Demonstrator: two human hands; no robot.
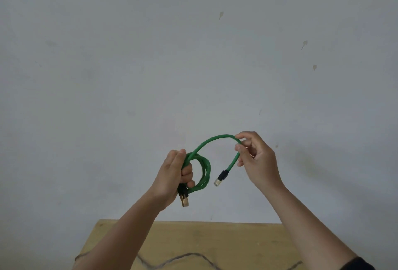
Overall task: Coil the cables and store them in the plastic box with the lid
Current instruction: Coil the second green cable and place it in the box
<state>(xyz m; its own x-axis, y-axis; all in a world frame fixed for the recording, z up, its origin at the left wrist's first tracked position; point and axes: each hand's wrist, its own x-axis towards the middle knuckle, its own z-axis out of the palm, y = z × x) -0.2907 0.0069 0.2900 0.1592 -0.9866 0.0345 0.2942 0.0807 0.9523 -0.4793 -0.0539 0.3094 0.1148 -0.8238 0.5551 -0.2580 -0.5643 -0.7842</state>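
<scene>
My left hand [172, 175] is fisted around the coiled loops of a green ethernet cable [203, 170], one gold-tipped plug [184, 199] hanging below my palm. My right hand [256, 157] pinches the free stretch near its other plug [220, 178], which dangles. Both are held up above the wooden counter [204, 241]; a grey cable [189, 255] lies there. No readable markings.

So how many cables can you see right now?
2: a green cable held by the left hand and right hand; a grey cable on the table. More may be out of view.
</scene>
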